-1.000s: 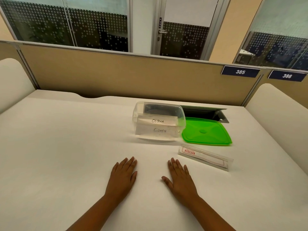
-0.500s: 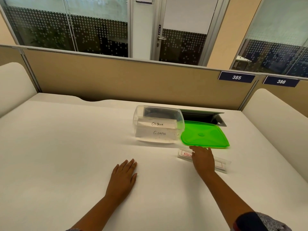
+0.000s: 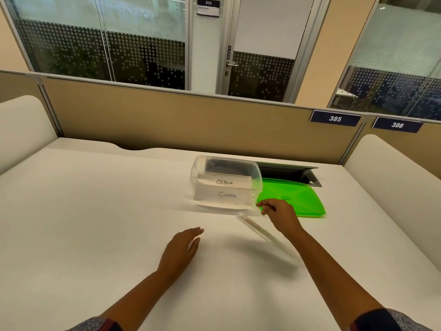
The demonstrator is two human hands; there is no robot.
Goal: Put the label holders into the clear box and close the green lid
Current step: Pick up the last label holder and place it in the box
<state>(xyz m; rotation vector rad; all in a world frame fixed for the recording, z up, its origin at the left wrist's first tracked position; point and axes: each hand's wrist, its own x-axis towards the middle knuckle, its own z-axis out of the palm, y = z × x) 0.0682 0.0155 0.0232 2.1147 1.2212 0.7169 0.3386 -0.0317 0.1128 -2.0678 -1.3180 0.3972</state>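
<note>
We see a clear box (image 3: pixel 225 181) made of see-through plastic, a bit shiny. Inside it are white paper cards in clear plastic holders. The green lid (image 3: pixel 300 199) is bright plastic, smooth and glossy. The label holder (image 3: pixel 263 232) looks like thin clear plastic with paper in it. The table (image 3: pixel 95 211) is white, smooth and matt. The wall panel (image 3: pixel 167 120) behind looks like tan cloth.

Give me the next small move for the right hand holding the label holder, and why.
Probably carry the long clear plastic label holder forward and left over the open clear plastic box and lower it in. The right hand holds it tilted off the white desk; two labelled holders sit inside already, and the flat green plastic lid lies beside the box.
</note>
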